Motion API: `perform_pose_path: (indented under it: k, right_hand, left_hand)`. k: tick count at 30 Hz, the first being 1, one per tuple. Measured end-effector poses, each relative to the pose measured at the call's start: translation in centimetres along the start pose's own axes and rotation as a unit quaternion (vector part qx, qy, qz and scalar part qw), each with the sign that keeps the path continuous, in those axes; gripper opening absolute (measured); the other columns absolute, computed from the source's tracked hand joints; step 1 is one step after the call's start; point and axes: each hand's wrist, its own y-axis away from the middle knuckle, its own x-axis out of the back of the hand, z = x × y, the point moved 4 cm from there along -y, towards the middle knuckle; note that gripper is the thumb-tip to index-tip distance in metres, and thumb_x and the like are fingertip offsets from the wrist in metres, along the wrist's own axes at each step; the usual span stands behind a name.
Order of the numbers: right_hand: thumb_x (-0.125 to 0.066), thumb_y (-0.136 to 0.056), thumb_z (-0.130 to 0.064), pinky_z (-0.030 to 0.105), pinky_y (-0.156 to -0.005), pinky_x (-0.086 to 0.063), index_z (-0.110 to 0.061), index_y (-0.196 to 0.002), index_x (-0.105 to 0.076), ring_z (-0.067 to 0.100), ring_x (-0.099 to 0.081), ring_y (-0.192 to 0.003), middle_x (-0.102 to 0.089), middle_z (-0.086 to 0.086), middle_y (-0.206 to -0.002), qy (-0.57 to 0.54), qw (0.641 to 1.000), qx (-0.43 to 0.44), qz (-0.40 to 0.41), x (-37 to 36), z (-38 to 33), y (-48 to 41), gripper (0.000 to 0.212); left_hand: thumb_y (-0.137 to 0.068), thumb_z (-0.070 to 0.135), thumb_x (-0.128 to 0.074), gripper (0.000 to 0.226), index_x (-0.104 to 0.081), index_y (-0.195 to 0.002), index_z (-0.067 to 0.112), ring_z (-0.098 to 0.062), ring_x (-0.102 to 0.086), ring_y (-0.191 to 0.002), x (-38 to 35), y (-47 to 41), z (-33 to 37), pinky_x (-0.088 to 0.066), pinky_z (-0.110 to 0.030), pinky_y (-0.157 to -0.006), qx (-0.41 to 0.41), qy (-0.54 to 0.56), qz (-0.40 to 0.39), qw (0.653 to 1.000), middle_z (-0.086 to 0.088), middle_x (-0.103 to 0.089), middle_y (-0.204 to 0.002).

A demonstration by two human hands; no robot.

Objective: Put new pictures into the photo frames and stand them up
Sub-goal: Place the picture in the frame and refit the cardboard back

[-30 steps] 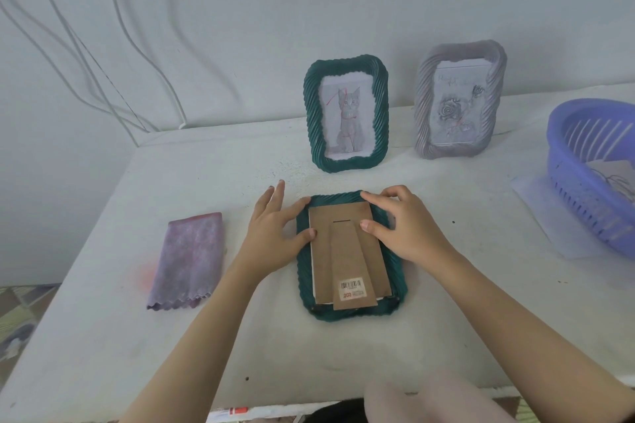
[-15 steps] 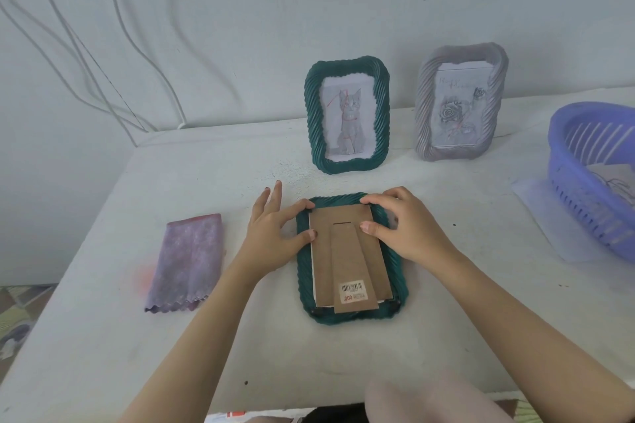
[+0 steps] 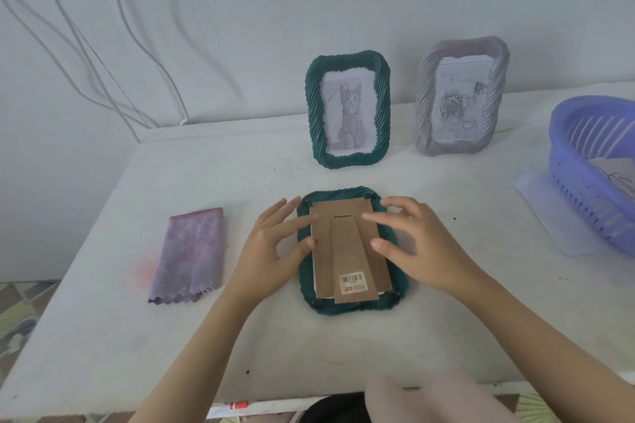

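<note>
The green frame point(image 3: 350, 251) lies face down mid-table, near the front edge. Left hand point(image 3: 271, 247) and right hand point(image 3: 417, 244) rest spread on its cardboard backing point(image 3: 347, 247), gripping nothing. Step in hand: securing the backing. Next: turn the corner tabs, stand it up.

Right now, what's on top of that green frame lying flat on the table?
A brown cardboard backing with a barcode sticker covers the face-down green frame. Both hands rest on it. Any picture beneath is hidden.

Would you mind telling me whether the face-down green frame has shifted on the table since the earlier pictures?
No: the face-down green frame lies where it did, below the standing green frame.
</note>
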Motion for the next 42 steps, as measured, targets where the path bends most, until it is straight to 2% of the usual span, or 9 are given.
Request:
perform_pose_path:
  k: [2, 7, 12, 17, 21, 25, 31, 37, 42]
  right_hand:
    - [-0.059, -0.078, -0.053, 0.013, -0.097, -0.025, -0.047, -0.117, -0.057, -0.005, -0.036, -0.112, -0.038, -0.021, -0.132, 0.002, 0.999, 0.015, -0.037, 0.1, 0.0, 1.6, 0.040]
    - [-0.055, -0.065, -0.071, 0.023, -0.101, -0.030, -0.052, -0.117, -0.055, -0.007, -0.032, -0.117, -0.029, -0.030, -0.137, 0.026, 0.994, 0.018, -0.101, 0.8, 0.2, 3.7, 0.056]
    - [-0.070, -0.066, -0.060, 0.024, -0.101, -0.029, -0.046, -0.119, -0.056, -0.003, -0.033, -0.115, -0.029, -0.031, -0.134, 0.031, 0.991, 0.021, -0.128, 0.9, -0.1, 3.5, 0.057]
    - [-0.072, -0.070, -0.053, 0.022, -0.099, -0.028, -0.039, -0.119, -0.059, -0.002, -0.031, -0.118, -0.026, -0.030, -0.132, 0.069, 0.987, 0.031, -0.141, 1.2, -0.9, 3.0, 0.053]
    - [-0.064, -0.073, -0.060, 0.024, -0.101, -0.026, -0.039, -0.123, -0.057, 0.001, -0.029, -0.124, -0.026, -0.026, -0.140, 0.095, 0.983, 0.058, -0.143, 1.2, -1.0, 3.1, 0.054]
    - [-0.046, -0.076, -0.064, 0.024, -0.101, -0.026, -0.033, -0.126, -0.055, 0.003, -0.027, -0.128, -0.027, -0.016, -0.148, 0.121, 0.979, 0.090, -0.135, 0.9, -0.9, 3.6, 0.060]
    - [-0.043, -0.087, -0.047, 0.023, -0.097, -0.032, -0.016, -0.120, -0.062, 0.005, -0.035, -0.122, -0.042, -0.007, -0.141, 0.152, 0.978, 0.122, -0.079, -0.1, -1.4, 4.3, 0.048]
    - [-0.042, -0.089, -0.040, 0.029, -0.094, -0.042, -0.014, -0.118, -0.062, 0.008, -0.041, -0.120, -0.047, -0.004, -0.138, 0.136, 0.983, 0.113, -0.045, -0.6, -1.2, 4.6, 0.043]
    - [-0.044, -0.089, -0.040, 0.035, -0.097, -0.042, -0.018, -0.118, -0.063, 0.011, -0.040, -0.123, -0.046, -0.002, -0.139, 0.115, 0.989, 0.097, -0.011, -0.9, -1.0, 4.8, 0.041]
  left_hand:
    - [-0.074, 0.057, -0.054, 0.040, -0.056, -0.113, 0.049, 0.003, -0.017, -0.137, 0.0, 1.3, 0.3, -0.015, -0.012, -0.105, -0.010, 0.007, -0.039, 0.999, 0.019, -0.034, -0.145]
    - [-0.063, 0.066, -0.059, 0.054, -0.057, -0.114, 0.050, 0.010, -0.005, -0.137, 0.0, 3.5, 0.2, -0.009, -0.022, -0.112, -0.027, -0.052, -0.122, 0.991, 0.025, -0.020, -0.148]
    - [-0.061, 0.070, -0.056, 0.060, -0.056, -0.117, 0.048, 0.002, -0.008, -0.137, 0.0, 3.5, 0.7, -0.005, -0.027, -0.113, -0.060, -0.118, -0.131, 0.982, 0.021, -0.018, -0.147]
    - [-0.065, 0.070, -0.048, 0.065, -0.062, -0.117, 0.035, 0.003, -0.018, -0.135, -0.1, 2.9, 1.6, -0.003, -0.022, -0.111, -0.102, -0.168, -0.143, 0.970, 0.016, -0.035, -0.144]
    - [-0.068, 0.063, -0.054, 0.056, -0.069, -0.108, 0.027, -0.011, -0.037, -0.133, -0.2, 2.6, 1.9, -0.016, -0.032, -0.110, -0.146, -0.203, -0.137, 0.959, 0.011, -0.055, -0.132]
    - [-0.074, 0.055, -0.055, 0.046, -0.071, -0.103, 0.023, -0.014, -0.047, -0.125, -0.5, 2.9, 2.0, -0.026, -0.033, -0.106, -0.173, -0.215, -0.124, 0.953, 0.010, -0.061, -0.124]
    - [-0.078, 0.051, -0.054, 0.044, -0.068, -0.108, 0.022, -0.012, -0.048, -0.123, -0.9, 3.6, 1.8, -0.027, -0.036, -0.106, -0.168, -0.213, -0.104, 0.957, 0.010, -0.062, -0.123]
    - [-0.080, 0.042, -0.053, 0.036, -0.071, -0.102, 0.020, -0.011, -0.048, -0.122, -1.2, 3.8, 1.9, -0.028, -0.038, -0.106, -0.163, -0.207, -0.068, 0.962, 0.011, -0.065, -0.118]
    - [-0.080, 0.041, -0.053, 0.032, -0.072, -0.099, 0.022, -0.010, -0.047, -0.122, -1.3, 3.7, 1.5, -0.029, -0.038, -0.105, -0.139, -0.183, -0.040, 0.972, 0.013, -0.065, -0.116]
